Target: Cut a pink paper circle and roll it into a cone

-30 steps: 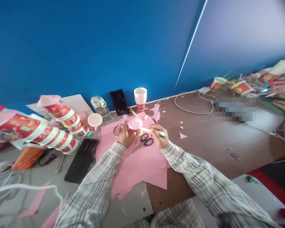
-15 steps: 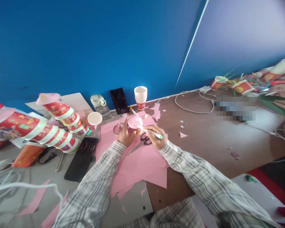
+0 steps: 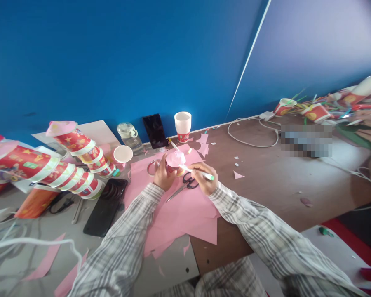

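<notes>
My left hand (image 3: 164, 175) was curled round a small red cup (image 3: 172, 168), thumb on the near side and fingers behind; the cup was at the middle of my reach, over the layered pink sheets (image 3: 188, 214), though I could not tell whether its base rested on them or hung just clear; its top wore a crumpled piece of pink paper (image 3: 174, 157); my right hand (image 3: 205, 178) pinched a white pen (image 3: 186, 168) between thumb and fingers, its tip at the right edge of that piece, its green end poking out past my grip; compared with a second earlier, the pen's green end was lower and drawn in toward my palm, and my fingers sat further over it; against the half second before, hardly anything had moved, and my left hand had kept its hold; I took this to mean that the pen had been re-aimed at the paper's edge and that the joining of paper and cup was still in hand; whether the tip truly pressed on the paper was too small to tell; black-handled scissors (image 3: 179, 191) lay just below the cup, one loop near my right hand; a stack of cups (image 3: 183, 128) stood upright beyond, near the wall; to my left leaned two cup towers, a longer one (image 3: 43, 164) and a shorter one (image 3: 78, 142), both topped with pink.
</notes>
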{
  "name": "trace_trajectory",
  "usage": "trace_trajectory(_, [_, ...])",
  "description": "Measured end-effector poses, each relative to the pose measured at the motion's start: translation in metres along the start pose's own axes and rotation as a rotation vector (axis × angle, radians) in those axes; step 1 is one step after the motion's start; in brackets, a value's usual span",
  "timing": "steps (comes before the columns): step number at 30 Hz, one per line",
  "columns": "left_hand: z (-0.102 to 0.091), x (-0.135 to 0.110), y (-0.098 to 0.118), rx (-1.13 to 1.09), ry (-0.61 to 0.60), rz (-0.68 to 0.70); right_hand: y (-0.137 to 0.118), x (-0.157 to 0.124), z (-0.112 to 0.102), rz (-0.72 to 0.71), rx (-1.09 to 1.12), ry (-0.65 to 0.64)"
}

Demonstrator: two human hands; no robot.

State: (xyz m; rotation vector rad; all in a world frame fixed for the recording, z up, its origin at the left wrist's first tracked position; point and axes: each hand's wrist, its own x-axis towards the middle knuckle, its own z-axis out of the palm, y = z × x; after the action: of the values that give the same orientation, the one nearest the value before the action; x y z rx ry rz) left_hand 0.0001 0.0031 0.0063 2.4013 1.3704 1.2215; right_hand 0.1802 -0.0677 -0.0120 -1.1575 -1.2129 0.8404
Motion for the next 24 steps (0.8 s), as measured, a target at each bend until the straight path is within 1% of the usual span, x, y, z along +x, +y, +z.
trace_trajectory(4, [-0.001,0.001,0.002,0.002,-0.004,-0.016,-0.008,-0.001,0.001,0.025,-0.004,-0.027])
trace_trajectory(9, [-0.001,0.001,0.002,-0.009,0.006,0.003,-0.015,-0.001,-0.001,-0.030,-0.044,-0.044])
trace_trajectory(14, [-0.002,0.001,0.003,-0.014,0.001,-0.013,-0.006,0.001,-0.007,-0.077,-0.206,0.010])
trace_trajectory(17, [-0.001,0.001,0.003,0.000,0.006,0.007,0.001,-0.003,-0.010,-0.098,-0.272,0.005])
trace_trajectory(20, [0.001,0.000,0.001,0.006,0.028,0.025,0.004,-0.009,-0.008,-0.099,-0.294,0.003])
trace_trajectory(24, [0.002,0.000,0.000,0.009,0.019,0.011,0.003,-0.009,-0.002,-0.076,-0.347,-0.014])
